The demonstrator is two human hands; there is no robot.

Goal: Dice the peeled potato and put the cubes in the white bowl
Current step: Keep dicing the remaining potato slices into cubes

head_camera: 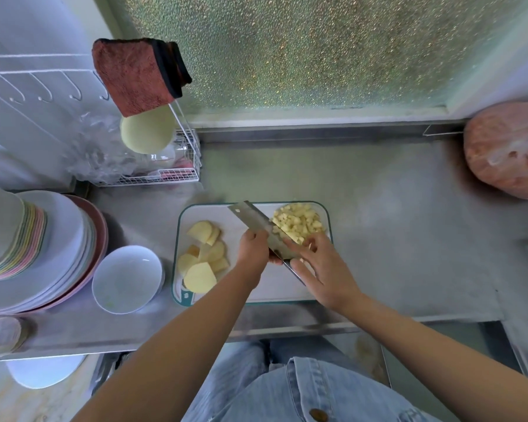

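Left hand (252, 249): over the middle of the cutting board (272, 289), fingers curled round the cleaver (253, 219) at the near end of its blade.
Right hand (320, 269): just right of the left hand, fingers loosely bent and apart. The fingertips touch the blade's right side and the near edge of the cube pile.
Cleaver: broad blade tilted, running from near the hands to the far left. Its hole is at the far corner, and a few cubes lie against its right face.
Potato cubes (299, 222): heaped on the board's far right corner, just beyond the right hand's fingertips and right of the blade.
Potato slices (203, 260): thick uncut pieces on the board's left side, left of the left hand and apart from it.
White bowl (125, 278): on the steel counter (378, 239) just left of the board, well left of both hands, upright.
Plates (58, 254): a stack left of the bowl.
Wire rack (177, 175): at the far left, with a reddish cloth (134, 74) hung above it.
Pink bagged bundle (506, 150): far right on the counter.
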